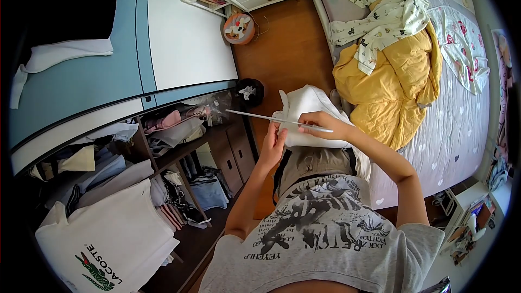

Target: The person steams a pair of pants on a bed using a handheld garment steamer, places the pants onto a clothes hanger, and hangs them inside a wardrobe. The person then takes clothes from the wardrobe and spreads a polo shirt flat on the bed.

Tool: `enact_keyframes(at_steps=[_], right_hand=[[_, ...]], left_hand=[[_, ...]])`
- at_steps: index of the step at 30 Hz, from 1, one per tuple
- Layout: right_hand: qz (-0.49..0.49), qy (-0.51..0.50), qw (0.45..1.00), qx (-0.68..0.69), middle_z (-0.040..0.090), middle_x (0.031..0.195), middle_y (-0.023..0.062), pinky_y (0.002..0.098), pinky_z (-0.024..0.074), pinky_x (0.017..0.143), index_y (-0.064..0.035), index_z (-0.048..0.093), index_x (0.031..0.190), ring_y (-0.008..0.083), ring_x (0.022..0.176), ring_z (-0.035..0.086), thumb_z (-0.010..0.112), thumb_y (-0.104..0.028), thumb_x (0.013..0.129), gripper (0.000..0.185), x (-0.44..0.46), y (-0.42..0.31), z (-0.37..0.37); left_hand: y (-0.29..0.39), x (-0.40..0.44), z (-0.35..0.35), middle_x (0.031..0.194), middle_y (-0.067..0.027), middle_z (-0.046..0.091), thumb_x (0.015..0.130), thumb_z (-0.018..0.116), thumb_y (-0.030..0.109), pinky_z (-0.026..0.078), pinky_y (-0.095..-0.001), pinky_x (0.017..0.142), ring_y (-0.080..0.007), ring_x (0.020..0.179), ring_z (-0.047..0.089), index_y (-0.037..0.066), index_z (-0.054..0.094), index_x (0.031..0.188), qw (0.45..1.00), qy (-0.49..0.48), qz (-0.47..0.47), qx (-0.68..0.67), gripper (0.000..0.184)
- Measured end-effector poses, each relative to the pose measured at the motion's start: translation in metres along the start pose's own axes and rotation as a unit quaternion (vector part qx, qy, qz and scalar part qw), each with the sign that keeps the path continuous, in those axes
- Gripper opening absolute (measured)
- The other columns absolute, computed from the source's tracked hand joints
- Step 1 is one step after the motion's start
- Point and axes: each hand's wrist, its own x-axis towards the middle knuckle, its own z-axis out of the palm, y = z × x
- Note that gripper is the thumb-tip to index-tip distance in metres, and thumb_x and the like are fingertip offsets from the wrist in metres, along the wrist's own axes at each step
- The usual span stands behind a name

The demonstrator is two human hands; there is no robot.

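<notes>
A thin, pale, flat strip-like object (pixel 255 115), seen nearly edge-on, is held up in front of my body. My left hand (pixel 275 140) grips it near its middle, fingers behind and thumb in front. Farther right, my right hand (pixel 324 125) is closed on its right end. Just beyond and below it lies a white cloth bag or garment (pixel 312 106), bunched against my waist. The far left end of the strip points toward the open wardrobe.
An open wardrobe (pixel 187 157) with clothes is on the left, a white bag with a crocodile logo (pixel 108 233) before it. A bed (pixel 461 130) with a yellow quilt (pixel 401 87) stands right. A black bin (pixel 249 93) and orange basket (pixel 239 28) are on the wooden floor (pixel 287 49).
</notes>
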Motion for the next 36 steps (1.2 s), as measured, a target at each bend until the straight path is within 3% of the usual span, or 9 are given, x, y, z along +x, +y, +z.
enact_keyframes(at_steps=[3,4,7,12,14,17,26,30,36], right_hand=[[-0.057,0.106,0.993,0.013,0.058,0.072,0.0075,0.0284,0.0414,0.060,-0.0014,0.056,0.080,0.0180,0.063,0.053,0.051,-0.014,0.080,0.014,0.010,0.018,-0.002],[-0.009,0.100,0.995,0.002,0.057,0.071,0.0072,0.0284,0.0409,0.060,-0.0015,0.056,0.081,0.0177,0.062,0.052,0.050,-0.013,0.081,0.013,0.011,0.022,-0.009],[-0.021,0.107,0.994,-0.017,0.058,0.071,0.0064,0.0270,0.0404,0.060,-0.0014,0.057,0.079,0.0169,0.062,0.051,0.050,-0.014,0.081,0.014,0.023,0.039,-0.026],[0.013,0.117,0.992,0.049,0.053,0.063,0.0022,0.0234,0.0374,0.058,-0.0015,0.058,0.075,0.0083,0.061,0.045,0.050,-0.016,0.082,0.018,0.021,0.022,-0.061],[-0.044,0.183,0.982,0.021,0.048,0.058,-0.0004,0.0208,0.0337,0.052,-0.0017,0.058,0.075,0.0043,0.056,0.039,0.049,-0.017,0.083,0.019,0.018,0.015,-0.079],[0.041,0.185,0.980,0.063,0.042,0.051,-0.0024,0.0191,0.0282,0.044,-0.0020,0.059,0.075,0.0030,0.048,0.034,0.049,-0.019,0.084,0.021,0.009,-0.018,-0.113],[0.014,0.187,0.982,0.010,0.031,0.042,-0.0049,0.0198,0.0188,0.036,-0.0002,0.056,0.075,0.0025,0.038,0.025,0.047,-0.021,0.085,0.025,-0.012,-0.137,-0.140],[0.009,0.172,0.985,-0.003,0.028,0.042,-0.0056,0.0194,0.0182,0.036,-0.0003,0.057,0.075,0.0020,0.037,0.023,0.048,-0.024,0.084,0.027,-0.021,-0.193,-0.138],[-0.007,0.167,0.982,-0.085,0.030,0.043,-0.0054,0.0195,0.0166,0.036,0.0013,0.058,0.075,0.0028,0.037,0.023,0.048,-0.023,0.084,0.028,-0.030,-0.253,-0.124]], left_hand=[[0.008,0.001,0.000,0.069,0.0005,0.040,0.088,0.041,0.025,0.032,-0.0193,0.057,-0.0057,0.061,0.035,0.004,0.040,0.091,0.999,0.028,0.034,0.031,0.021],[0.010,0.001,-0.001,0.071,-0.0006,0.041,0.088,0.040,0.024,0.033,-0.0199,0.058,-0.0065,0.062,0.035,0.004,0.039,0.092,0.997,0.024,0.050,0.048,0.021],[0.011,-0.002,-0.002,0.075,-0.0026,0.041,0.088,0.038,0.024,0.033,-0.0209,0.060,-0.0078,0.065,0.036,0.003,0.037,0.093,0.994,0.016,0.084,0.070,0.021],[0.017,-0.004,-0.013,0.078,-0.0046,0.041,0.089,0.036,0.024,0.033,-0.0219,0.061,-0.0088,0.067,0.036,0.002,0.035,0.093,0.988,-0.017,0.120,0.091,0.022],[0.016,-0.002,-0.021,0.077,-0.0044,0.040,0.089,0.036,0.024,0.033,-0.0221,0.061,-0.0091,0.066,0.036,0.001,0.035,0.094,0.990,-0.029,0.102,0.096,0.023],[0.016,0.001,-0.026,0.077,-0.0045,0.040,0.089,0.036,0.024,0.033,-0.0220,0.060,-0.0091,0.066,0.036,0.002,0.035,0.094,0.987,-0.038,0.099,0.116,0.023],[0.037,0.042,-0.045,0.077,0.0017,0.040,0.083,0.051,0.026,0.033,-0.0179,0.059,-0.0043,0.067,0.035,0.006,0.041,0.092,0.989,0.001,0.148,-0.031,0.024],[0.062,0.061,-0.044,0.081,-0.0004,0.047,0.078,0.058,0.017,0.037,-0.0191,0.065,-0.0061,0.071,0.043,0.004,0.045,0.093,0.975,0.001,0.203,-0.091,0.023],[0.109,0.085,-0.035,0.082,-0.0042,0.052,0.075,0.060,0.005,0.038,-0.0205,0.065,-0.0069,0.071,0.045,0.000,0.048,0.088,0.938,-0.155,0.309,-0.022,0.019]])
